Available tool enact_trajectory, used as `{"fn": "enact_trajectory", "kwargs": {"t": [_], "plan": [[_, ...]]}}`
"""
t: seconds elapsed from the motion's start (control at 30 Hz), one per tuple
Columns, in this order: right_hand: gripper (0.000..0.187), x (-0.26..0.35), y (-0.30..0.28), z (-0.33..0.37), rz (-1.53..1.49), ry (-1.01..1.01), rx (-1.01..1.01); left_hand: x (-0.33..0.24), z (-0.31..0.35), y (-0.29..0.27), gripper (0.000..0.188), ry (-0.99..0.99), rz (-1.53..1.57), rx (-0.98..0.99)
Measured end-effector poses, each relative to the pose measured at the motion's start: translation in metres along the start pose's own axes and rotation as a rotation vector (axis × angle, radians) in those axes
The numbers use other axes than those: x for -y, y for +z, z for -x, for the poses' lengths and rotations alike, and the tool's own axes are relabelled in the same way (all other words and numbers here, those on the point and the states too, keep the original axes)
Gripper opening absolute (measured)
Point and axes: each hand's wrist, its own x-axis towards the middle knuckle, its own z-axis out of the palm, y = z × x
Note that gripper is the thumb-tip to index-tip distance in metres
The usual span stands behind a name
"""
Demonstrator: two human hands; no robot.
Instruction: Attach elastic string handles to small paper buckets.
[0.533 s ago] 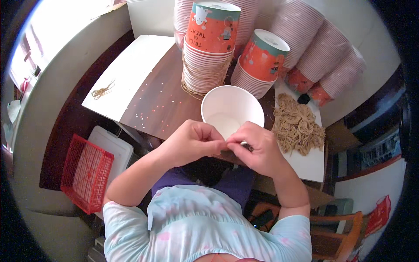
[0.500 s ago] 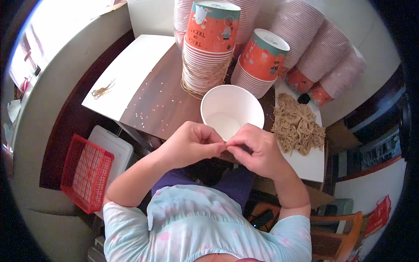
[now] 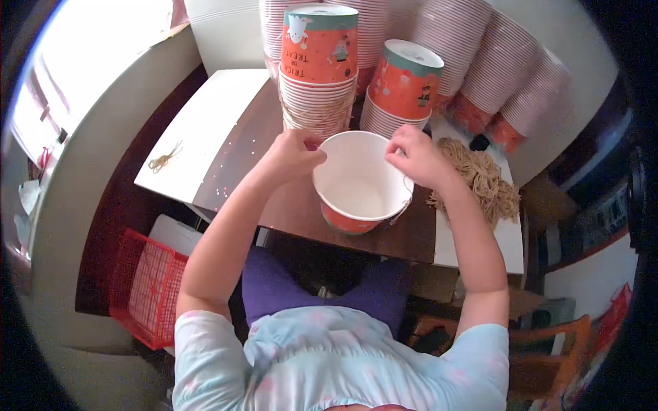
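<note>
A paper bucket (image 3: pixel 360 181), white inside with an orange printed outer wall, stands open end up on the brown table in front of me. My left hand (image 3: pixel 296 154) is closed at the left of its rim, thumb and fingertips against the edge. Across the opening, my right hand (image 3: pixel 417 156) pinches at the right side of the rim. A thin tan string (image 3: pixel 406 204) hangs along the bucket's right outer side, below that hand. Whether either hand also has string between its fingers is hidden.
Behind are nested bucket stacks (image 3: pixel 319 44), upside down, one with strings around it, and a shorter stack (image 3: pixel 404 82). Wrapped stacks (image 3: pixel 497 61) line the back right. A heap of tan strings (image 3: pixel 483 175) lies right; a small string bundle (image 3: pixel 164 159) and red basket (image 3: pixel 154 288) are left.
My hands were pinching together at the near rim. They have parted and moved away from me to opposite sides of the bucket. The view has shifted slightly.
</note>
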Motion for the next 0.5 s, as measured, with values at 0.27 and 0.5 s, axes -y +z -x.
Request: {"fn": "enact_trajectory", "kwargs": {"t": [0.27,0.5], "plan": [[0.015,0.036,0.003,0.023,-0.004,0.089,-0.014,0.017,0.018,0.013,0.025,-0.087,0.468,0.042],[0.013,0.058,-0.001,0.045,0.042,0.033,-0.116,0.005,0.043,0.011,0.02,-0.079,0.618,0.041]]}}
